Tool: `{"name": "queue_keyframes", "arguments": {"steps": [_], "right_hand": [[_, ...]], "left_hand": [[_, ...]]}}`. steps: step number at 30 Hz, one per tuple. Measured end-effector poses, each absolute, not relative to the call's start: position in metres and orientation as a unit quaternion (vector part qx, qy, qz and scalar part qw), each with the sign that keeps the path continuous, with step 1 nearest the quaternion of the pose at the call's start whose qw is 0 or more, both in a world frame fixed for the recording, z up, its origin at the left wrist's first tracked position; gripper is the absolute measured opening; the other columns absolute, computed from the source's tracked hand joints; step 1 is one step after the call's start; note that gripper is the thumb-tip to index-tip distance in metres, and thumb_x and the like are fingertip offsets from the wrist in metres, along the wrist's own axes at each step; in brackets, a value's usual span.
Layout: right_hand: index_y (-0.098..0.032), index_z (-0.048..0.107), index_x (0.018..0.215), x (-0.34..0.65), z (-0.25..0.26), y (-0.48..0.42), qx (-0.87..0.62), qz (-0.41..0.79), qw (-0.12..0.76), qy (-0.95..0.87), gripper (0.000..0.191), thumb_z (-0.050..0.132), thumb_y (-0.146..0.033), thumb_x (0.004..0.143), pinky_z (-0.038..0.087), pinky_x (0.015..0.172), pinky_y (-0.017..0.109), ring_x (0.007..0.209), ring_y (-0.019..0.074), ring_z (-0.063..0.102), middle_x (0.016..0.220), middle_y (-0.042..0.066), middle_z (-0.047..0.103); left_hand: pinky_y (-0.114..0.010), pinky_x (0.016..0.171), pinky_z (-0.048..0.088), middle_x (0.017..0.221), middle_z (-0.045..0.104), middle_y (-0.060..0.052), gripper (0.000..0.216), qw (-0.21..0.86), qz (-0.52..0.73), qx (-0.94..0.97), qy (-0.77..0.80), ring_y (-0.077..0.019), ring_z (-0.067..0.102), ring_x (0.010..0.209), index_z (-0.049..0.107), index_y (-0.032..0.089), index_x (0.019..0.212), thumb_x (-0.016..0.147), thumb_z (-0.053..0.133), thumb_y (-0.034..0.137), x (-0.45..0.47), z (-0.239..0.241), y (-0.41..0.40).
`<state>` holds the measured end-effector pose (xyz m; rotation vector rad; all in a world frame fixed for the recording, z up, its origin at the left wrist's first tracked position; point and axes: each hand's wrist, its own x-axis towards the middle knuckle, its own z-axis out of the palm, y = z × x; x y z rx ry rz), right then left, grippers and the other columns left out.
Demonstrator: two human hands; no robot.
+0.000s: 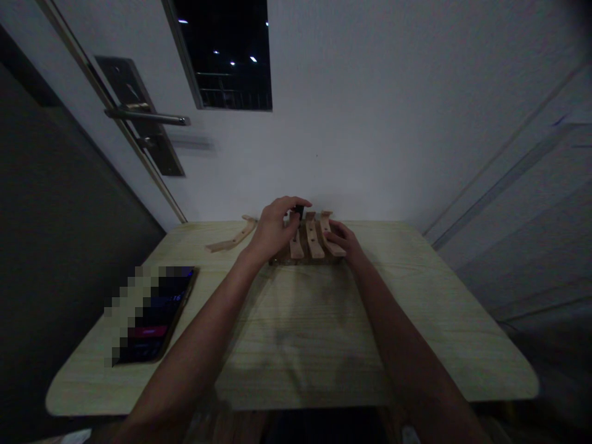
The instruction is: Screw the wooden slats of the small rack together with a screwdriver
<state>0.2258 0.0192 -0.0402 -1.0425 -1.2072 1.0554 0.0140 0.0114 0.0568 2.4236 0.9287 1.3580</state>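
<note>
My left hand point(276, 227) is up over the left end of the brown base point(309, 261), thumb and fingers pinched on a small black piece point(300, 211). Three bent wooden strips point(314, 240) sit on that base, right between my hands. Right hand's point(346, 240) curled at the far-right strip, touching it — can't tell if it's actually clamped. Fourth strip point(235, 239) lies loose on the table point(300, 333), just left of my left hand.
</note>
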Motion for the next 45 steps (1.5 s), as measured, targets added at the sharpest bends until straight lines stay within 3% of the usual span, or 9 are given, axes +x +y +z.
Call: {"name": "queue_keyframes", "arguments": {"steps": [7, 15, 19, 26, 36, 45], "right_hand": [[-0.021, 0.063, 0.107, 0.2250, -0.0396, 0.0191, -0.439, 0.456, 0.582, -0.510, 0.053, 0.076, -0.039, 0.059, 0.044, 0.098, 0.044, 0.107, 0.0260, 0.061, 0.114, 0.007, 0.067], [-0.021, 0.064, 0.105, 0.2234, -0.0388, 0.0183, -0.448, 0.448, 0.584, -0.508, 0.053, 0.076, -0.042, 0.058, 0.045, 0.097, 0.045, 0.104, 0.0259, 0.062, 0.112, 0.008, 0.068], [-0.020, 0.063, 0.106, 0.2248, -0.0399, 0.0193, -0.443, 0.451, 0.578, -0.517, 0.053, 0.075, -0.042, 0.059, 0.044, 0.098, 0.045, 0.106, 0.0265, 0.061, 0.114, 0.008, 0.067], [-0.021, 0.063, 0.106, 0.2260, -0.0445, 0.0222, -0.451, 0.433, 0.584, -0.517, 0.053, 0.075, -0.042, 0.059, 0.044, 0.098, 0.045, 0.106, 0.0258, 0.061, 0.114, 0.007, 0.067], [-0.020, 0.064, 0.103, 0.2240, -0.0405, 0.0207, -0.454, 0.437, 0.582, -0.514, 0.053, 0.076, -0.044, 0.057, 0.044, 0.097, 0.046, 0.104, 0.0265, 0.062, 0.111, 0.008, 0.068], [-0.022, 0.064, 0.104, 0.2262, -0.0405, 0.0198, -0.461, 0.430, 0.580, -0.516, 0.052, 0.075, -0.043, 0.057, 0.045, 0.097, 0.045, 0.104, 0.0259, 0.061, 0.111, 0.006, 0.068]], "left_hand": [[-0.026, 0.073, 0.050, 0.100, 0.066, -0.004, 0.032, 0.101, 0.461, 0.820, 0.324, -0.0141, 0.060, 0.087, 0.061, 0.019, 0.103, 0.078, 0.050, 0.001, 0.0134, 0.0567, 0.0125], [-0.024, 0.070, 0.052, 0.092, 0.056, -0.002, 0.021, 0.102, 0.492, 0.808, 0.308, -0.0112, 0.056, 0.079, 0.063, 0.020, 0.095, 0.076, 0.068, 0.014, 0.0159, 0.0526, 0.0168], [-0.025, 0.073, 0.055, 0.092, 0.055, -0.001, 0.020, 0.123, 0.496, 0.803, 0.305, -0.0106, 0.058, 0.080, 0.062, 0.020, 0.094, 0.078, 0.061, 0.009, 0.0138, 0.0495, 0.0193], [-0.029, 0.083, 0.057, 0.103, 0.064, -0.004, 0.040, 0.193, 0.482, 0.803, 0.293, -0.0125, 0.063, 0.093, 0.053, 0.021, 0.111, 0.078, 0.045, -0.001, 0.0144, 0.0533, 0.0129], [-0.024, 0.070, 0.058, 0.098, 0.053, -0.003, 0.019, 0.149, 0.499, 0.792, 0.319, -0.0104, 0.058, 0.081, 0.061, 0.019, 0.097, 0.079, 0.066, 0.017, 0.0172, 0.0508, 0.0153], [-0.029, 0.082, 0.057, 0.104, 0.062, -0.005, 0.033, 0.182, 0.477, 0.808, 0.294, -0.0131, 0.062, 0.094, 0.054, 0.021, 0.111, 0.083, 0.046, 0.005, 0.0163, 0.0512, 0.0128]]}}
